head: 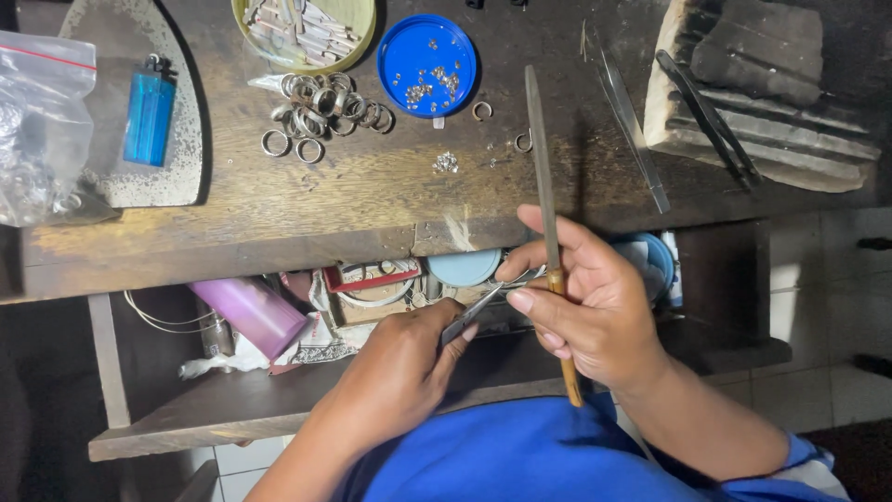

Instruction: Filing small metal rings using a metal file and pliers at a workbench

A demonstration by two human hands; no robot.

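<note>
Head view, near field: left hand (pixel 400 372) pinches a small flat metal strip (pixel 470 314) between thumb and fingers, over the open drawer (pixel 232 409). Right hand (pixel 581 297), at 3 o'clock of the left, is closed around a slim file (pixel 544 186) with a wooden handle; the blade points to 12 o'clock across the workbench (pixel 325 214). Drawer holds a pink bottle (pixel 251 314). Farther, at 11 o'clock: loose silver rings (pixel 321 112). Blue dish (pixel 427 65) of tiny pieces beyond them. Blue lighter (pixel 149 112) at 10 o'clock. Tweezers (pixel 632 121) at 1 o'clock.
</note>
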